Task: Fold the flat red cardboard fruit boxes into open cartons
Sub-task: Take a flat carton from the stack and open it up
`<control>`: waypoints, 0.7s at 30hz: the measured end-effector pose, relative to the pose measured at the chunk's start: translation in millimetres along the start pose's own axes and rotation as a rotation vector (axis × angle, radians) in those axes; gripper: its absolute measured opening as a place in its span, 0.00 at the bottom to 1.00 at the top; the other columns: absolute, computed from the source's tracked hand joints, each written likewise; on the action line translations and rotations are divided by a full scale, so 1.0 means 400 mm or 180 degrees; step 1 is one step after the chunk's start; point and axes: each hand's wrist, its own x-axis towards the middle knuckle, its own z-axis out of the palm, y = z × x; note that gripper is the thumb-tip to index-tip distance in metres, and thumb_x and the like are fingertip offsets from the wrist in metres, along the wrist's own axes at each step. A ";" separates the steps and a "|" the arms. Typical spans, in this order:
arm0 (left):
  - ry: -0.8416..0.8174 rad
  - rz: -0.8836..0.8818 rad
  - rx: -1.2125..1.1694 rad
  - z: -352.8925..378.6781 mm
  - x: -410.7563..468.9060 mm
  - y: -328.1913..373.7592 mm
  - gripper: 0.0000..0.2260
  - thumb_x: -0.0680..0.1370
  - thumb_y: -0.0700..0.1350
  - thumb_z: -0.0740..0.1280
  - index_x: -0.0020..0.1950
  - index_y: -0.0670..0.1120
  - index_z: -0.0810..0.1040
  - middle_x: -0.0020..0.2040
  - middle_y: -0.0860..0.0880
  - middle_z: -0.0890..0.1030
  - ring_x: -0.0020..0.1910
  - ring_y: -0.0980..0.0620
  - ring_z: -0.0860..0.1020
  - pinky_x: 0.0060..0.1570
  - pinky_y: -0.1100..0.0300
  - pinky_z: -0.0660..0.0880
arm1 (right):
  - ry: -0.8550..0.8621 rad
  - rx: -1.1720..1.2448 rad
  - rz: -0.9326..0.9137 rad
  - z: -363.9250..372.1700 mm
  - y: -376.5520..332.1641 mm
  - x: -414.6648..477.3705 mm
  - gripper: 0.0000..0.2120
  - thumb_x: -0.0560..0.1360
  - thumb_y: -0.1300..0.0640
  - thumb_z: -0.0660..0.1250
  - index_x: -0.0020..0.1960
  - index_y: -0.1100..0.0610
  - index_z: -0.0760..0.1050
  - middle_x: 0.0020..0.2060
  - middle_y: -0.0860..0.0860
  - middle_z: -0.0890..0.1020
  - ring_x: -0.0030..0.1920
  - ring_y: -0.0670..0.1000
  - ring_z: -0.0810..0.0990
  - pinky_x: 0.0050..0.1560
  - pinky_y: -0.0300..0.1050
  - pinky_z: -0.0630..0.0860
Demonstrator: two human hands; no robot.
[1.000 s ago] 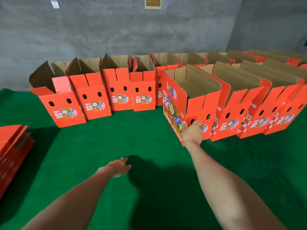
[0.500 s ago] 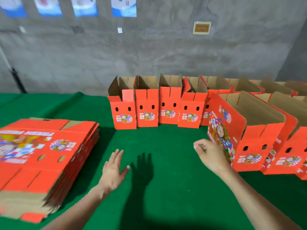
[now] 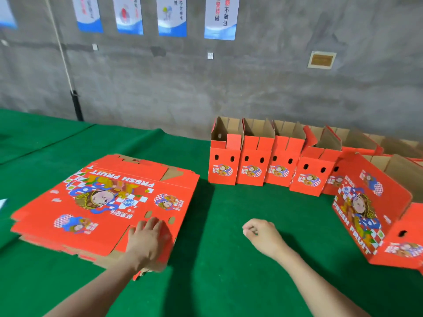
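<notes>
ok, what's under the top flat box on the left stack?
More flat boxes, only their red and brown edges showing along the near side. Their count and the green cloth beneath are covered. Left hand rests on the top flat box.

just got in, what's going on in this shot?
A person is folding flat red boxes into cartons. The left hand rests on the near corner of the stack of flats, apparently going for the top one. The right hand hovers empty, loosely curled, over the green cloth. Folded cartons stand in a row by the wall and along the right.
</notes>
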 end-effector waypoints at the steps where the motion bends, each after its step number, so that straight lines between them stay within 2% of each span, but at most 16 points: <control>1: 0.0202 0.0156 0.0051 -0.001 -0.016 0.012 0.20 0.80 0.59 0.53 0.72 0.57 0.64 0.73 0.50 0.64 0.69 0.47 0.65 0.65 0.48 0.62 | -0.0062 -0.0005 0.0052 0.018 -0.020 0.003 0.06 0.78 0.57 0.64 0.52 0.56 0.79 0.51 0.48 0.83 0.51 0.44 0.78 0.57 0.39 0.73; 3: 0.0639 0.0366 -0.0278 -0.010 -0.040 0.032 0.19 0.78 0.56 0.56 0.68 0.55 0.71 0.65 0.48 0.72 0.64 0.45 0.71 0.61 0.49 0.65 | -0.0193 -0.0058 0.0195 0.063 -0.053 0.007 0.10 0.78 0.56 0.63 0.56 0.58 0.79 0.55 0.50 0.82 0.56 0.48 0.79 0.59 0.39 0.72; 4: 0.0776 0.0360 -0.0518 -0.013 -0.043 0.036 0.19 0.78 0.55 0.58 0.68 0.53 0.71 0.66 0.46 0.72 0.65 0.43 0.71 0.62 0.48 0.64 | -0.0249 -0.0061 0.0286 0.087 -0.067 0.010 0.12 0.78 0.56 0.63 0.59 0.59 0.78 0.56 0.52 0.82 0.58 0.50 0.79 0.60 0.39 0.71; 5: 0.0765 0.0283 -0.0645 -0.016 -0.039 0.033 0.22 0.79 0.55 0.58 0.72 0.50 0.67 0.71 0.44 0.67 0.70 0.43 0.66 0.66 0.46 0.61 | -0.0319 -0.0047 0.0391 0.111 -0.080 0.011 0.14 0.78 0.55 0.63 0.61 0.60 0.76 0.58 0.54 0.81 0.60 0.52 0.78 0.60 0.39 0.70; 7: 0.0360 0.0030 -0.0584 -0.009 -0.033 0.021 0.30 0.80 0.58 0.55 0.78 0.50 0.49 0.79 0.47 0.46 0.78 0.44 0.47 0.73 0.44 0.47 | -0.0493 -0.0052 0.0579 0.155 -0.102 0.013 0.18 0.79 0.54 0.61 0.65 0.63 0.73 0.61 0.58 0.79 0.63 0.55 0.76 0.60 0.41 0.69; 8: 0.0109 -0.0021 -0.0442 -0.001 -0.035 0.014 0.31 0.81 0.60 0.52 0.79 0.50 0.44 0.79 0.48 0.41 0.77 0.45 0.42 0.73 0.43 0.43 | -0.0587 -0.0046 0.0665 0.174 -0.110 0.015 0.20 0.80 0.53 0.60 0.67 0.64 0.70 0.64 0.58 0.77 0.65 0.55 0.74 0.61 0.41 0.68; 9: -0.0086 -0.0006 -0.0311 0.011 -0.042 0.011 0.31 0.80 0.61 0.51 0.78 0.49 0.43 0.79 0.47 0.40 0.77 0.44 0.41 0.73 0.43 0.43 | -0.0673 -0.0013 0.0754 0.190 -0.118 0.016 0.22 0.80 0.52 0.59 0.69 0.64 0.68 0.65 0.58 0.76 0.65 0.55 0.74 0.61 0.41 0.68; 10: -0.0163 0.0063 -0.0233 0.027 -0.056 0.011 0.31 0.80 0.61 0.50 0.79 0.49 0.45 0.79 0.48 0.42 0.77 0.44 0.42 0.73 0.44 0.45 | -0.0713 0.0066 0.0832 0.203 -0.124 0.016 0.21 0.80 0.52 0.58 0.68 0.65 0.68 0.63 0.59 0.77 0.62 0.55 0.75 0.58 0.42 0.69; 12: 0.0000 0.0212 -0.0262 0.042 -0.087 0.017 0.28 0.80 0.60 0.52 0.78 0.52 0.53 0.78 0.50 0.52 0.77 0.45 0.51 0.71 0.48 0.53 | -0.0659 0.0541 0.1014 0.223 -0.134 0.018 0.13 0.80 0.54 0.58 0.56 0.62 0.74 0.49 0.59 0.79 0.45 0.53 0.77 0.49 0.45 0.72; 13: 0.0172 0.0291 -0.0363 0.043 -0.099 0.018 0.25 0.80 0.58 0.54 0.76 0.53 0.59 0.76 0.51 0.58 0.74 0.45 0.56 0.69 0.50 0.57 | -0.0628 0.1036 0.1187 0.226 -0.138 0.018 0.10 0.81 0.55 0.58 0.50 0.59 0.74 0.43 0.58 0.77 0.39 0.52 0.75 0.46 0.46 0.74; 14: 0.0348 0.0395 -0.0521 0.041 -0.108 0.017 0.21 0.80 0.55 0.57 0.73 0.53 0.66 0.73 0.51 0.65 0.70 0.45 0.62 0.66 0.53 0.61 | -0.0590 0.1601 0.1409 0.224 -0.142 0.018 0.08 0.81 0.56 0.58 0.48 0.59 0.74 0.42 0.57 0.77 0.37 0.51 0.75 0.43 0.47 0.77; 15: 0.0535 0.0523 -0.0753 0.035 -0.110 0.012 0.17 0.80 0.51 0.60 0.69 0.53 0.72 0.68 0.51 0.70 0.66 0.45 0.67 0.63 0.54 0.65 | -0.0533 0.2107 0.1633 0.219 -0.147 0.016 0.08 0.81 0.56 0.59 0.49 0.60 0.73 0.42 0.57 0.78 0.35 0.51 0.77 0.38 0.45 0.78; 17: 0.0786 0.0707 -0.1333 0.017 -0.110 0.004 0.12 0.77 0.41 0.65 0.59 0.49 0.81 0.56 0.48 0.78 0.55 0.44 0.74 0.56 0.55 0.71 | -0.0269 0.2619 0.1920 0.208 -0.147 0.017 0.08 0.81 0.57 0.60 0.49 0.61 0.72 0.42 0.58 0.79 0.35 0.52 0.78 0.32 0.42 0.76; 19: 0.0855 0.0710 -0.1868 -0.008 -0.102 -0.004 0.09 0.75 0.35 0.66 0.51 0.44 0.84 0.47 0.46 0.78 0.46 0.44 0.76 0.49 0.54 0.74 | 0.0132 0.2900 0.2020 0.199 -0.147 0.025 0.11 0.81 0.62 0.59 0.40 0.61 0.71 0.37 0.58 0.77 0.34 0.52 0.75 0.34 0.42 0.71; 21: 0.0929 0.0752 -0.2092 -0.039 -0.095 -0.008 0.08 0.74 0.33 0.66 0.47 0.40 0.84 0.44 0.46 0.77 0.42 0.45 0.77 0.46 0.57 0.74 | 0.0461 0.3072 0.1981 0.182 -0.154 0.031 0.15 0.79 0.67 0.57 0.35 0.60 0.69 0.33 0.58 0.74 0.35 0.51 0.72 0.37 0.45 0.68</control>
